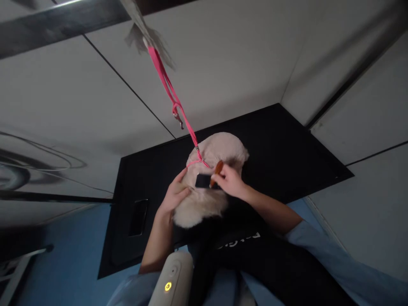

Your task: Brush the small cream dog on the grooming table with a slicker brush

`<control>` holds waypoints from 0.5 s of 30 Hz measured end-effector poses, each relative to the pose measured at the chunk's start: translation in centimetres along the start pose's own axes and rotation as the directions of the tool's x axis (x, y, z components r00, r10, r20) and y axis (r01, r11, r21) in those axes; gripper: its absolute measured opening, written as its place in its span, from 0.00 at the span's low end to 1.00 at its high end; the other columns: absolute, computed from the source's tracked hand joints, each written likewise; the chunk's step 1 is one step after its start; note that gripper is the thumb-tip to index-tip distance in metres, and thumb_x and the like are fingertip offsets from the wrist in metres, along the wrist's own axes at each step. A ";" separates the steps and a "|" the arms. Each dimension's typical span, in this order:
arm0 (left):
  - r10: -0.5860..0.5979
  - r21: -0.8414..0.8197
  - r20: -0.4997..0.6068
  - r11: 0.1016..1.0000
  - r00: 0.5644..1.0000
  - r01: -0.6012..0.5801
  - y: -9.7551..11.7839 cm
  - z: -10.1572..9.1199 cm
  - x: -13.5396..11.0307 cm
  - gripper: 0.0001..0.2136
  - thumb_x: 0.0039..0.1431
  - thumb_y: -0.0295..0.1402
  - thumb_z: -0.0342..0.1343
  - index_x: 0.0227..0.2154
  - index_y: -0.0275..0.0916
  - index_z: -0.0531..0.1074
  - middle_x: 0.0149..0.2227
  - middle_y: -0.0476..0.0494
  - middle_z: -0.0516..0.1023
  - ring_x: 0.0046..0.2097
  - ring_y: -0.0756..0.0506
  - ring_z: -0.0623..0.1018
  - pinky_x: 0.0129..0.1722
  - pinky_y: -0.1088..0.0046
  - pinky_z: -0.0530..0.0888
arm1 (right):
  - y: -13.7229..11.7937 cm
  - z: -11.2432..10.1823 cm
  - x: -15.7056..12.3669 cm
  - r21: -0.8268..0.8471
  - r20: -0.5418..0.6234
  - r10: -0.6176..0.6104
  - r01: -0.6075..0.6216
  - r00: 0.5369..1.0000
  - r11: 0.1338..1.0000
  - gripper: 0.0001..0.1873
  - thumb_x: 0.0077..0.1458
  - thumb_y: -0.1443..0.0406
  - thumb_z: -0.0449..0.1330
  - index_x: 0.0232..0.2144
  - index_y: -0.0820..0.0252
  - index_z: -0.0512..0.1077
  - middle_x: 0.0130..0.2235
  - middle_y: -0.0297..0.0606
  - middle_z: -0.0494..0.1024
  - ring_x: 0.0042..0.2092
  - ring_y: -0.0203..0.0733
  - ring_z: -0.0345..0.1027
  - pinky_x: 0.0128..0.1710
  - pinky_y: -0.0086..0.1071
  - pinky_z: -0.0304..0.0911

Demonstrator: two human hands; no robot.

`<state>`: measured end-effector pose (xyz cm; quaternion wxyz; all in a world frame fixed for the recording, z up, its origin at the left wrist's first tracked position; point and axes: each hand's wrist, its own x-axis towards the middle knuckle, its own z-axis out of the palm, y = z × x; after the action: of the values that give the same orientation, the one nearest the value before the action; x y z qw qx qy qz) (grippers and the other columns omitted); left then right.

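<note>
A small cream fluffy dog (219, 151) stands on a black table (280, 148), tethered by a pink leash (168, 87) that runs up to the left. My right hand (231, 180) is closed on a brush with an orange-brown handle (218, 168) and a dark head (203, 181) pressed on the dog's back. My left hand (174, 195) rests on the dog's left flank, fingers curved against the fur.
A white device with a lit yellow button (172, 278) sits near my chest at the bottom. A dark apron with white lettering (242, 244) covers my front. White wall panels surround the table; blue floor (63, 250) lies at the lower left.
</note>
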<state>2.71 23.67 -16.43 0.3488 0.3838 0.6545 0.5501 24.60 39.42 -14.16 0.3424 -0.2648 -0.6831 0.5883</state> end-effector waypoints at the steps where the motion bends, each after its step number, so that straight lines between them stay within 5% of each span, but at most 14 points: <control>1: -0.007 -0.012 -0.015 1.000 1.000 0.007 0.0 0.0 0.0 0.42 0.44 0.43 0.76 0.63 0.38 0.70 0.64 0.30 0.73 0.62 0.27 0.75 0.61 0.49 0.73 | 0.0 0.1 0.1 0.024 -0.101 0.011 -0.009 0.995 1.000 0.10 0.56 0.59 0.65 0.35 0.55 0.68 0.24 0.28 0.73 0.25 0.37 0.69 0.27 0.30 0.65; 3: -0.018 -0.043 -0.041 0.999 0.999 0.016 0.1 0.0 -0.2 0.41 0.42 0.42 0.77 0.61 0.38 0.72 0.62 0.31 0.76 0.60 0.27 0.76 0.59 0.50 0.75 | 0.2 0.3 0.1 0.097 -0.246 0.020 0.005 0.969 0.995 0.10 0.58 0.58 0.63 0.38 0.55 0.69 0.26 0.29 0.74 0.26 0.37 0.69 0.28 0.30 0.66; 7: -0.091 -0.244 -0.038 0.967 0.995 0.079 0.2 0.1 -0.5 0.42 0.44 0.46 0.76 0.63 0.46 0.70 0.49 0.40 0.82 0.45 0.36 0.83 0.42 0.61 0.80 | 1.0 0.5 0.2 0.243 0.014 0.133 -0.132 0.991 0.961 0.14 0.53 0.57 0.66 0.36 0.55 0.68 0.23 0.26 0.71 0.23 0.35 0.67 0.23 0.28 0.63; 9: -0.114 -0.365 -0.072 0.928 0.991 0.080 0.0 0.4 -0.3 0.41 0.47 0.51 0.74 0.64 0.48 0.69 0.43 0.44 0.82 0.38 0.43 0.82 0.36 0.68 0.78 | 1.4 0.6 0.1 0.286 -0.055 0.210 -0.186 0.976 0.940 0.14 0.54 0.56 0.65 0.36 0.55 0.67 0.23 0.25 0.70 0.21 0.34 0.63 0.20 0.27 0.60; 12: -0.141 -0.387 -0.151 0.919 0.979 0.072 -0.9 1.2 0.1 0.37 0.47 0.49 0.73 0.60 0.43 0.72 0.47 0.44 0.81 0.43 0.42 0.82 0.41 0.68 0.78 | 1.8 1.0 -0.9 0.298 -0.344 0.201 -0.097 0.917 0.950 0.13 0.57 0.55 0.62 0.39 0.55 0.66 0.25 0.27 0.70 0.21 0.33 0.62 0.21 0.27 0.60; 15: -0.197 -0.300 -0.141 0.942 0.970 0.148 -2.1 1.9 0.1 0.38 0.48 0.43 0.73 0.62 0.41 0.68 0.52 0.40 0.81 0.47 0.37 0.82 0.47 0.60 0.79 | 2.1 1.8 -2.2 0.311 -0.183 0.209 -0.145 0.961 0.939 0.15 0.53 0.55 0.65 0.37 0.55 0.67 0.25 0.27 0.71 0.21 0.33 0.63 0.21 0.27 0.61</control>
<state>4.08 24.37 -18.81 0.3912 0.2221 0.6258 0.6372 24.47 36.98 -16.72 0.3946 -0.3328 -0.5204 0.6802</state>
